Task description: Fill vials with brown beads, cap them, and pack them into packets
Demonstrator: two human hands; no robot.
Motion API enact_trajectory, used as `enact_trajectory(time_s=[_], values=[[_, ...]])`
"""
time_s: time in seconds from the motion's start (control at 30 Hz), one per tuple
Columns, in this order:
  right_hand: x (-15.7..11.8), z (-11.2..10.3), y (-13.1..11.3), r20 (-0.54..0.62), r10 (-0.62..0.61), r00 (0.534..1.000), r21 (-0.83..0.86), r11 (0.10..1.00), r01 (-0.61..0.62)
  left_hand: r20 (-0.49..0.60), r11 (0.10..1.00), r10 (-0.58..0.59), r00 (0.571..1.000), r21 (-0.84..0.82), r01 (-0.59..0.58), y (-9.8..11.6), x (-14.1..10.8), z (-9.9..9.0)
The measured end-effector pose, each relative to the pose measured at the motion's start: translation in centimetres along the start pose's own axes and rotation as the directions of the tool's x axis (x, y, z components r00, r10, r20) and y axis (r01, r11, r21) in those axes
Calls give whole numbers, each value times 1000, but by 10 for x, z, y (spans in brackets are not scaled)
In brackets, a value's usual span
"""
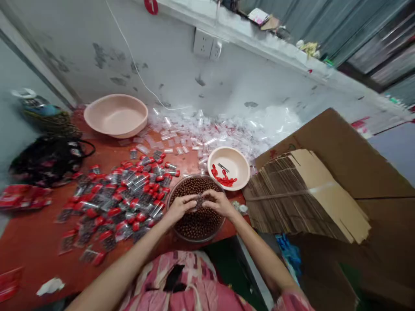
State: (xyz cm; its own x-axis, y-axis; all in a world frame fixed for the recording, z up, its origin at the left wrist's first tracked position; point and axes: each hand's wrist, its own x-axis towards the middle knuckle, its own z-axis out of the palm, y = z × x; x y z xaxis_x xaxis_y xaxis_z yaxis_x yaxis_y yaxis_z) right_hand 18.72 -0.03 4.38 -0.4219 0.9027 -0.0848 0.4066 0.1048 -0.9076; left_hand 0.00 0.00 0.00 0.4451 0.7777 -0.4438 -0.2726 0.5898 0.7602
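Round brown beads (198, 226) gleamed mid-frame; left hand (180, 208) and right hand (218, 203) pinched a clear plastic piece (198, 202), outline obscured.

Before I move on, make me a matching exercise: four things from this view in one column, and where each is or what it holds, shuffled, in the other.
Things
1. beads
2. small bowl
3. large basin
4. cardboard stack

Places or contents
A. upper left of the picture, by the wall
B. right of the small bowl, strapped together
C. under the left hand and right hand
D. holding red pieces

Pairs: 1-C, 2-D, 3-A, 4-B
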Motion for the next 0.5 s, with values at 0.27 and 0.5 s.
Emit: enact_trajectory(time_s=[0.27,0.5], values=[[-1,3,19,-59,186,981,227,959,-168,-75,1000,-12,997,-27,10,0,8,-2],[15,-17,57,-171,279,945,-175,935,-308,-75,997,56,996,-52,-60,4,7,-5]])
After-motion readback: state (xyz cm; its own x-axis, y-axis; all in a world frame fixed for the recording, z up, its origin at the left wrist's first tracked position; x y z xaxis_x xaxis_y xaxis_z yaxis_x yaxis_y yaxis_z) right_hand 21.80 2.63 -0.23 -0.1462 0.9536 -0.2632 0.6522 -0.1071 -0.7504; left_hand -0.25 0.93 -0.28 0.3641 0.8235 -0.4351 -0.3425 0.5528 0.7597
